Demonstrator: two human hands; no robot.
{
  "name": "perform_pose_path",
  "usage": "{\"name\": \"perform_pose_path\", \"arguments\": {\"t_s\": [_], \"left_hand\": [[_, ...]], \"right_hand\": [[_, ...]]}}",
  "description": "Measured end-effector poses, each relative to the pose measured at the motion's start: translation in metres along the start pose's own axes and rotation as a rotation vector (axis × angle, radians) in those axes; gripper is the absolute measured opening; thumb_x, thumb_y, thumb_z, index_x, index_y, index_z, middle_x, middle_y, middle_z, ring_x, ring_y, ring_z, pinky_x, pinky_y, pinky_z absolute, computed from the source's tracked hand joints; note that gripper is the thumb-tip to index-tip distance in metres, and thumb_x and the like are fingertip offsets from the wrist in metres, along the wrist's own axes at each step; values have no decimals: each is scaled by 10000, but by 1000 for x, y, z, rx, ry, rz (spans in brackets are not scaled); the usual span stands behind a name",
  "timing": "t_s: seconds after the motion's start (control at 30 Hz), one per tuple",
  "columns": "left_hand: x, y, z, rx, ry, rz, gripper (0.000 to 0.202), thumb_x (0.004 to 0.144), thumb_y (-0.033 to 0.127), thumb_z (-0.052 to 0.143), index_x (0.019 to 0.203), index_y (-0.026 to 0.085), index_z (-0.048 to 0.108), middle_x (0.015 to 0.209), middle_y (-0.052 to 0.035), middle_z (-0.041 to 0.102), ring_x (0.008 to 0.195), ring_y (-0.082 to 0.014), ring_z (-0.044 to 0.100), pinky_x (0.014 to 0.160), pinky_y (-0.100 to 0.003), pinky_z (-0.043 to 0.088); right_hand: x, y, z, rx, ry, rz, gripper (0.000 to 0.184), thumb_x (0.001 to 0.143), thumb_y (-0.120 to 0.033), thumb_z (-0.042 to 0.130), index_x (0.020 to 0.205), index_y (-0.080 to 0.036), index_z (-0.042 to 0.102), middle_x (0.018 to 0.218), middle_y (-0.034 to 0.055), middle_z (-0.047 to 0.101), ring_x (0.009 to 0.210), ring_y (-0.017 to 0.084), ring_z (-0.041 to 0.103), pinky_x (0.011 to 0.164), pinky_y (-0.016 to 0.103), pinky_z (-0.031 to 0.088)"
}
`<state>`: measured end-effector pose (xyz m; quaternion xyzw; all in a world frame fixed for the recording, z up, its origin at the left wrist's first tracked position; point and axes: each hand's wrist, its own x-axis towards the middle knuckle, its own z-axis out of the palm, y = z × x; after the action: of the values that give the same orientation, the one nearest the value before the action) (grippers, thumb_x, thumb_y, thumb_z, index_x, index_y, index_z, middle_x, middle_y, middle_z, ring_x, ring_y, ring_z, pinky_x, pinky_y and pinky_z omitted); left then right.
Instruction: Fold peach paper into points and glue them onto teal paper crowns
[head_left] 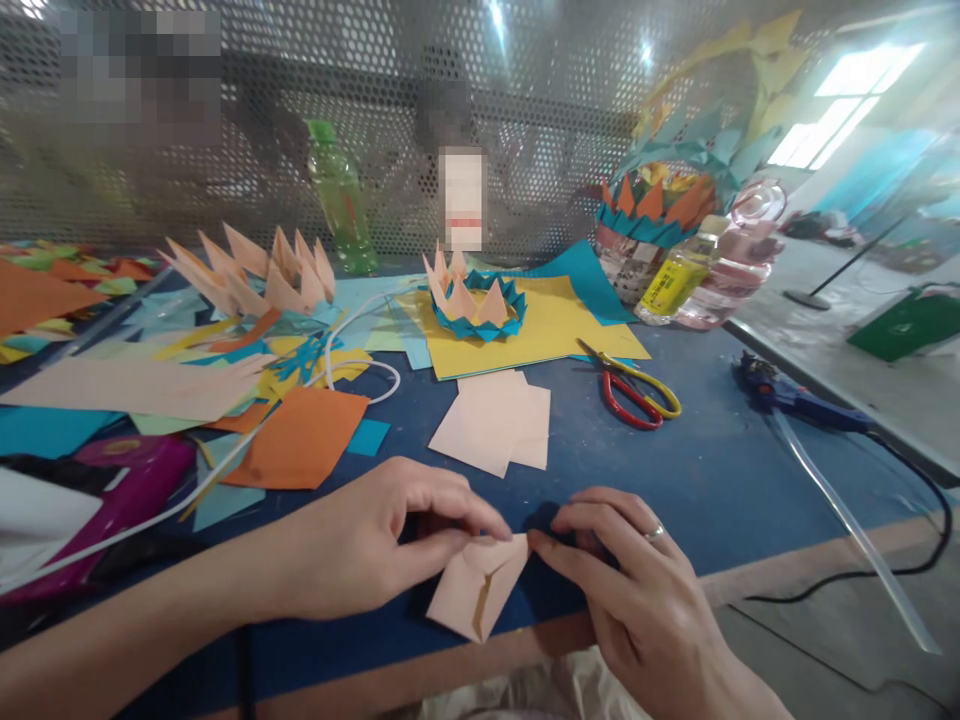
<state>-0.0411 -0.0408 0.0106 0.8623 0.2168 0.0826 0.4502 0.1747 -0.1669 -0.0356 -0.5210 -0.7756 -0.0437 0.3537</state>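
Note:
A folded peach paper piece (478, 588) lies at the near edge of the blue table (697, 470). My left hand (375, 545) pinches its upper left corner with thumb and fingers closed. My right hand (637, 590), wearing a ring, pinches the upper right corner with its fingertips. Just beyond the hands rests a small stack of peach paper squares (495, 420).
Red and yellow scissors (634, 390) lie to the right of the squares, with a blue glue gun (787, 398) and its cable further right. A teal and peach paper crown (474, 300) sits on yellow sheets (555, 325). Orange paper (300, 438), scraps and a purple tool (127, 480) fill the left. Bottles stand at the back.

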Motion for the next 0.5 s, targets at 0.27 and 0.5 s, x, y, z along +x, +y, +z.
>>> {"name": "perform_pose_path", "arguments": {"t_s": [0.27,0.5], "left_hand": [[0,-6,7,-182,327,-28,306,867,135,525,1009,279,756,1039,4,702,952,-137,673,826,-215,525],[-6,-6,24,-235,328,16,477,866,130,495,1310,274,589,1142,-48,671,938,-154,670,735,-233,581]], "right_hand": [[1,-9,-1,-93,139,67,395,856,-36,518,1219,-151,622,1084,113,605,1009,210,581,865,357,480],[16,-19,12,-118,197,73,194,845,-139,643,1035,-176,654,966,64,657,930,198,601,831,334,478]]}}
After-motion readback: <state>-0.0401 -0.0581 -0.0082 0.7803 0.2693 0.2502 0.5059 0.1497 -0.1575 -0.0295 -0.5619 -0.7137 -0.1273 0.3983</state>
